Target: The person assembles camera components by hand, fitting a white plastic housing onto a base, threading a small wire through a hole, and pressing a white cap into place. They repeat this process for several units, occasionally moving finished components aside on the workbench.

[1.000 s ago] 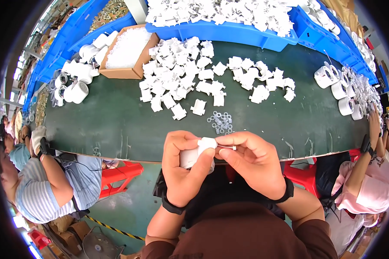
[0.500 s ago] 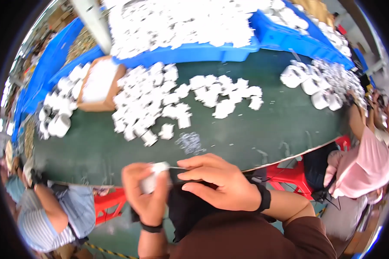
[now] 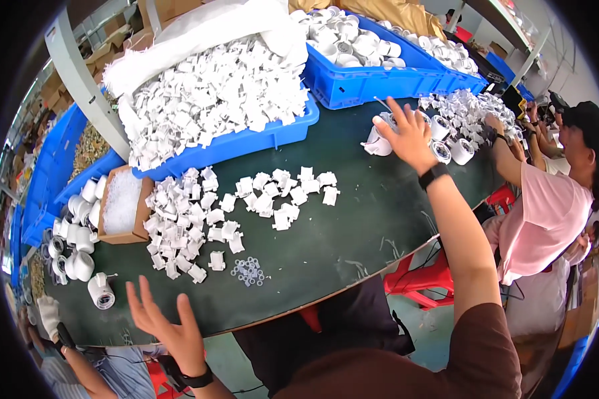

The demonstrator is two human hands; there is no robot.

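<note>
My left hand [image 3: 170, 326] is over the near edge of the table, fingers spread, with nothing in it. Close by, to its left, a white cylindrical housing [image 3: 102, 290] lies on its side. My right hand [image 3: 408, 139] reaches far to the right with fingers apart, over a few white round housings. One white housing [image 3: 377, 141] lies beside its thumb; whether they touch I cannot tell. Another housing [image 3: 462, 151] lies right of the wrist. A thin rod [image 3: 382, 104] shows just beyond the fingertips. Small clear rings [image 3: 248, 271] lie between my hands, near loose white plastic clips [image 3: 180, 223].
A blue bin [image 3: 246, 143] heaped with white clips stands at the back, and another blue bin [image 3: 339, 83] holds white round parts. A cardboard box [image 3: 142, 223] of tiny pale pieces stands left. Co-workers sit on both sides; the right one [image 3: 546, 213] wears pink.
My hands were together at the table edge, the left holding a white part. Now they are apart and open, the right stretched far right. A white housing now lies near my left hand.
</note>
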